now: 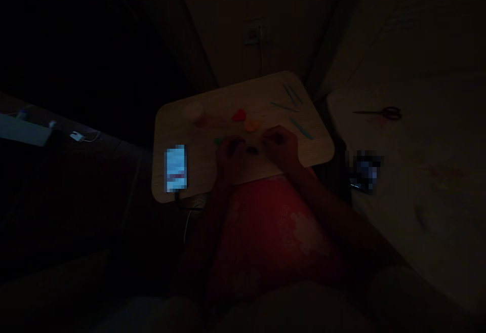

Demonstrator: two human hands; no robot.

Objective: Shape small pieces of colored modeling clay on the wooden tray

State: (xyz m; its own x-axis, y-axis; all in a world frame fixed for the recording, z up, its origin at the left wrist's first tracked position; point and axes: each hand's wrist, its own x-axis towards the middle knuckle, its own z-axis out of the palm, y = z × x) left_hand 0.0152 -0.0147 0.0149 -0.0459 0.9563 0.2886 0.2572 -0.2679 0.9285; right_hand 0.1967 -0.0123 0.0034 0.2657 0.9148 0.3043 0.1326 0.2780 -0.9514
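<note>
The room is very dark. My left hand (229, 158) is over the front half of a small wooden table (205, 171), its fingers curled together near a dark bluish patch; what they hold cannot be made out. To its right, my right hand (283, 146) has its fingertips pinched, and anything between them is too dim to name. A small black lump (252, 150) lies between the hands. Beyond them sit a red lump (239, 115) and an orange lump (251, 125). A green piece (218, 141) shows just left of my left hand.
A pale round tub (193, 112) stands at the table's back left, and a lit phone (175, 168) with a cable lies at front left. Several thin teal sticks (301, 128) lie at right. Scissors (393, 113) and a blurred device (366, 171) rest on the pale surface beside the table.
</note>
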